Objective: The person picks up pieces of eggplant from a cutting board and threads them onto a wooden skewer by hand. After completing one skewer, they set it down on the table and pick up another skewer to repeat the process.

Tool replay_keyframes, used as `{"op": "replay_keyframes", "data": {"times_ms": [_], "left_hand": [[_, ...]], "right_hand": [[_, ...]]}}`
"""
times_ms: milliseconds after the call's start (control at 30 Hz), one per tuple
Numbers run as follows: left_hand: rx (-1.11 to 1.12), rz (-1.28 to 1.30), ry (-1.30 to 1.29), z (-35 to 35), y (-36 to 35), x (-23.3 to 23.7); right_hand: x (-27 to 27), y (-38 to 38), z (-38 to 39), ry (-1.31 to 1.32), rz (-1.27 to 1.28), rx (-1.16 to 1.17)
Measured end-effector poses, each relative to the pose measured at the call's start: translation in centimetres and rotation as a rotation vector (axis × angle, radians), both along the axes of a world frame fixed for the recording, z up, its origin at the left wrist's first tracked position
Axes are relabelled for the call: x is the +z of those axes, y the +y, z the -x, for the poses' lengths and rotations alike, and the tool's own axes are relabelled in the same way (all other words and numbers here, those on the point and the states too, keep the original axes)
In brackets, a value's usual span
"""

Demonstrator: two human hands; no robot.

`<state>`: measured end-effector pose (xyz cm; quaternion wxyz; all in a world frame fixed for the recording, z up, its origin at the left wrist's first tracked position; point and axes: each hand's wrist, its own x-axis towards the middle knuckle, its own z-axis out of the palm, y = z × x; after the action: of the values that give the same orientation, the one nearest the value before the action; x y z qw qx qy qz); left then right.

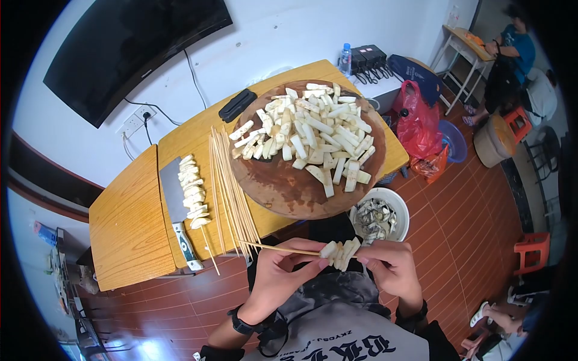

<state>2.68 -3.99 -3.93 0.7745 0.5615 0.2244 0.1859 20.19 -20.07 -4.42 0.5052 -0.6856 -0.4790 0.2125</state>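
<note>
Your left hand (280,274) pinches the skewer (283,247) mid-shaft, fingers narrow, so it sits level. Your right hand (391,268) is closed round the white pieces (339,253) threaded just past your left fingertips. Spare skewers (232,186) lie ahead of both hands, within reach.

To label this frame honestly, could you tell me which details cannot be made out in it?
Head view only.
Tip of the thin bamboo skewer in the left hand: buried in the pale cut vegetable pieces that the right hand pinches.
Contents of the white round bowl: too small to identify.
Black flat object on the wooden table: too small to name.
</note>
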Motion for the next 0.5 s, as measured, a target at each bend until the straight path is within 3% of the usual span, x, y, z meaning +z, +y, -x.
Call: {"op": "replay_keyframes", "data": {"times_ms": [167, 367, 500], "left_hand": [[-0.029, 0.005, 0.002, 0.4, 0.4, 0.1], [-0.047, -0.203, 0.120, 0.3, 4.8, 2.7], [0.150, -0.660, 0.218, -2.5, 7.3, 4.2]], "right_hand": [[-0.1, 0.1, 0.1, 0.008, -0.012, -0.008], [-0.2, -1.2, -0.9, 0.088, -0.084, -0.096], [0.0, -2.1, -1.5, 0.214, -0.125, -0.220]]}}
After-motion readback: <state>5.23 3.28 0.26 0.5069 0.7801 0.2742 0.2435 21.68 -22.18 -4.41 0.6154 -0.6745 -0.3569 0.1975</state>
